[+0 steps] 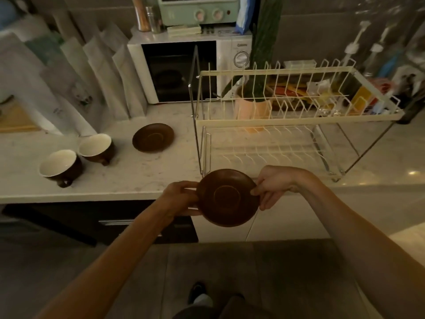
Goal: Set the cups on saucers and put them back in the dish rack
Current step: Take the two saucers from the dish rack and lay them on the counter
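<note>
Both hands grip one saucer by its rim, left hand and right hand on opposite sides. Second saucer and two cups sit on the counter; rack holds no dishes.

Two cups, two saucers (one rack).

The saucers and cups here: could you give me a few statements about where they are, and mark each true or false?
1. Both hands hold one brown saucer, the left hand and right hand on opposite edges. True.
2. A second saucer already sits in the dish rack. False: it lies on the counter, left of the rack.
3. Two cups stand on the counter. True.
4. Each cup rests on a saucer. False: both stand directly on the counter, apart from the saucers.
5. The rack's lower shelf holds plates. False: no dishes show there.
</note>
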The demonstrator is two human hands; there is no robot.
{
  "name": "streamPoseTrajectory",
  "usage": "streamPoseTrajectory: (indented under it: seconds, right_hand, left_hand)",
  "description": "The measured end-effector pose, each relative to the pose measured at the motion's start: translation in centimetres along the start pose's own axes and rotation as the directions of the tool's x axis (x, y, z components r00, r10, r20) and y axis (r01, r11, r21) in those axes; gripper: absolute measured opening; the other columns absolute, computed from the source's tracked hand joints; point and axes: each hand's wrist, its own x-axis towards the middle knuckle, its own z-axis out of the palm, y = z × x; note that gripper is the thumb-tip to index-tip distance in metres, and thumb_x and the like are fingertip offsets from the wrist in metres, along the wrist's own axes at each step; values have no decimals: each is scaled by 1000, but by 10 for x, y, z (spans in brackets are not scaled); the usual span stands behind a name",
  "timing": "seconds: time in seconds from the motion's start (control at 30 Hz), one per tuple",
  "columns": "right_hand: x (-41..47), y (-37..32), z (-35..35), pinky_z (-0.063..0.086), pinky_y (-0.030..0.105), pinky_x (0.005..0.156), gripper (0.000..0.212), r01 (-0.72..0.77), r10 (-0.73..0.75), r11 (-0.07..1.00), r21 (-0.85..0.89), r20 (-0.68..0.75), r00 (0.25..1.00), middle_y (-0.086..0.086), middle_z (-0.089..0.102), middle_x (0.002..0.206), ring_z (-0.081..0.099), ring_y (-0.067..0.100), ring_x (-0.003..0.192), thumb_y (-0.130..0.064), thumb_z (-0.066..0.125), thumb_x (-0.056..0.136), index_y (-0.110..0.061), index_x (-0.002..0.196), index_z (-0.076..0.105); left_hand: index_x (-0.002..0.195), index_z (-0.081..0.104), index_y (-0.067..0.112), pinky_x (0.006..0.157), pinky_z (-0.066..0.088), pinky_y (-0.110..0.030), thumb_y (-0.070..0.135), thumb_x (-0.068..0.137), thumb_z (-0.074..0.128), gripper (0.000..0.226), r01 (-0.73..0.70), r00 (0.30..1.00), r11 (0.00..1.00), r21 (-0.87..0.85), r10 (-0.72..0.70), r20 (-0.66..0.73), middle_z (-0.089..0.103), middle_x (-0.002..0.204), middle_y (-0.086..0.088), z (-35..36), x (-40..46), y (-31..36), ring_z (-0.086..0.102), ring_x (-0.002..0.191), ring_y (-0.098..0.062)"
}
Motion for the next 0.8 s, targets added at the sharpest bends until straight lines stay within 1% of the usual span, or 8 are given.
streamPoseTrajectory:
  seconds: [0.1, 0.23, 0.3, 0.4, 0.5, 0.63, 0.7, 0.8]
  right_hand:
    - [9, -14, 18, 61, 27, 66, 23, 13, -12, 1000, -12, 49, 999, 18, 77, 89, 77, 23, 79, -10, 62, 94, 7, 108, 69]
    - [25, -33, 43, 62, 28, 68, 22, 62, -61, 998, -18, 67, 996, 17, 77, 89, 77, 22, 80, -11, 62, 94, 6, 107, 69]
    - [33, -43, 56, 62, 27, 68, 21, 82, -80, 996, -25, 51, 995, 16, 77, 88, 77, 20, 78, -13, 61, 95, 5, 106, 68]
    - [47, -57, 74, 62, 27, 67, 23, 101, -101, 995, -6, 35, 994, 18, 77, 90, 77, 20, 76, -15, 60, 96, 5, 106, 68]
    - [59, -71, 89, 63, 30, 69, 24, 118, -119, 992, 34, 15, 993, 18, 76, 90, 77, 21, 77, -16, 59, 97, 5, 107, 67]
    - [75, -93, 109, 63, 31, 64, 22, 129, -124, 985, 116, -49, 991, 18, 75, 87, 76, 21, 71, -16, 56, 99, 3, 106, 65]
    - [86, -105, 119, 64, 34, 65, 22, 122, -111, 983, 136, -85, 990, 21, 74, 88, 76, 24, 71, -17, 53, 100, 2, 108, 63]
    - [106, -120, 132, 64, 41, 70, 22, 122, -101, 983, 135, -154, 983, 19, 73, 81, 76, 27, 71, -19, 49, 102, -3, 110, 61]
  left_hand:
    - [110, 62, 17, 66, 61, -30, -2, 87, 61, 30, 35, 999, 999, 14, -35, -12, 73, 100, -10, -19, -7, -12, 74, 85, -20]
    - [110, 65, 13, 62, 60, -30, -3, 88, 59, 28, 53, 996, 998, -17, -54, -65, 73, 99, -12, -47, -14, -28, 75, 79, -18]
    - [114, 66, 11, 63, 61, -31, -3, 88, 58, 30, 49, 994, 998, -30, -52, -96, 73, 102, -13, -62, -16, -34, 74, 84, -20]
    - [120, 62, 14, 65, 61, -32, 1, 90, 59, 33, 60, 987, 997, -52, -67, -145, 72, 104, -14, -86, -18, -40, 72, 90, -23]
    - [124, 59, 17, 67, 60, -33, 3, 91, 57, 36, 62, 979, 993, -103, -81, -189, 71, 105, -15, -109, -18, -41, 70, 92, -23]
    - [127, 57, 19, 71, 59, -36, 2, 91, 56, 40, 60, 961, 991, -117, -89, -263, 70, 103, -15, -133, -9, -42, 70, 90, -24]
    - [129, 57, 18, 75, 59, -38, 1, 92, 54, 41, 58, 947, 990, -128, -95, -307, 69, 100, -14, -142, -1, -44, 69, 87, -25]
    - [128, 57, 20, 63, 57, -29, 1, 94, 51, 40, 57, 928, 987, -153, -109, -356, 67, 96, -9, -154, 12, -42, 68, 80, -19]
